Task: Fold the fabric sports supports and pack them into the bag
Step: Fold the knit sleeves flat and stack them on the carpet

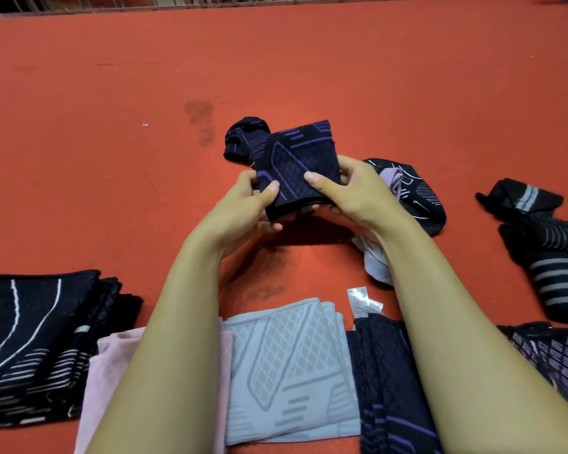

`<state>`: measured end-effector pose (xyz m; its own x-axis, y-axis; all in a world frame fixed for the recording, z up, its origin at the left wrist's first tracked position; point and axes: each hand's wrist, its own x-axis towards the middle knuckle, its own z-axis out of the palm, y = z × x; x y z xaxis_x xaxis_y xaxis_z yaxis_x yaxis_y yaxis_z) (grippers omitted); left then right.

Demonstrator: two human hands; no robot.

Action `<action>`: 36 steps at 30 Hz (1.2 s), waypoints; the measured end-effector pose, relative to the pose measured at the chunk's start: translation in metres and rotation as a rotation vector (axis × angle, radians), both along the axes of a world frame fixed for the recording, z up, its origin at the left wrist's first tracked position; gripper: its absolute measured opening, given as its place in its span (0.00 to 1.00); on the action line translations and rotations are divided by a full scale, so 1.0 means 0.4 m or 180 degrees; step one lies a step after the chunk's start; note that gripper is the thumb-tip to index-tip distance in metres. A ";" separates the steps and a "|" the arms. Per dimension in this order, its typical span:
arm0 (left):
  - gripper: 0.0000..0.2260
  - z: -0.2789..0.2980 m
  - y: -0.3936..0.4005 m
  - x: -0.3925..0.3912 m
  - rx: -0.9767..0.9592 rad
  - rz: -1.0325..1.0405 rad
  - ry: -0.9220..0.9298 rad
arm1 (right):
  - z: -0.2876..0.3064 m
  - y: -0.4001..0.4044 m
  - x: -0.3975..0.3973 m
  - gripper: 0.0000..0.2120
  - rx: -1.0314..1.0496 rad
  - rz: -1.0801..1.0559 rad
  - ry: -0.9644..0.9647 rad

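Above the middle of the red mat (79,158), the left hand (243,204) and right hand (351,191) pinch a folded black-and-purple support (304,158), thumbs on top. Folded stacks (292,371) line the mat's near edge.

**Materials and surface finish**

Black-purple support (300,162): matt knitted cloth with a raised diamond mesh. Grey stack (292,371): matt knit, woven relief pattern. Pink piece (109,371): thin, smooth cloth. Red worktop (309,67): matt, felt-like covering, faintly stained. Label (361,301): glossy white tag.

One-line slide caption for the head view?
Both hands, left and right, grip a folded black-and-purple support above folded stacks.
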<state>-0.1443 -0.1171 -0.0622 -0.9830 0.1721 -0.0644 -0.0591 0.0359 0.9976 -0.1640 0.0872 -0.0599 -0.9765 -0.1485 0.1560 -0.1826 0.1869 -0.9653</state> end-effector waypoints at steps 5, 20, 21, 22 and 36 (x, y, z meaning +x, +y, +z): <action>0.05 0.022 0.018 0.009 -0.0044 -0.0109 0.0095 | 0.031 0.007 -0.002 0.11 0.0592 -0.0251 0.0646; 0.12 0.281 0.049 0.121 -0.0531 -0.0136 0.0704 | 0.250 0.103 0.148 0.09 -0.0098 0.0191 0.0034; 0.12 0.284 0.054 0.139 -0.0538 -0.0209 0.0714 | 0.251 0.120 0.170 0.07 -0.0156 0.0187 -0.0018; 0.12 0.283 0.060 0.157 -0.0535 -0.0310 0.0716 | 0.248 0.138 0.194 0.07 -0.0198 0.0175 -0.0087; 0.17 0.143 0.139 0.341 0.0151 -0.0888 0.0279 | 0.122 0.268 0.414 0.08 -0.0533 0.0302 -0.0621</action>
<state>-0.0079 -0.0614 -0.0051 -0.8987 0.4373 0.0333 0.0330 -0.0081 0.9994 0.0014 0.1942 -0.0111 -0.9735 -0.2287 -0.0038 0.0009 0.0127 -0.9999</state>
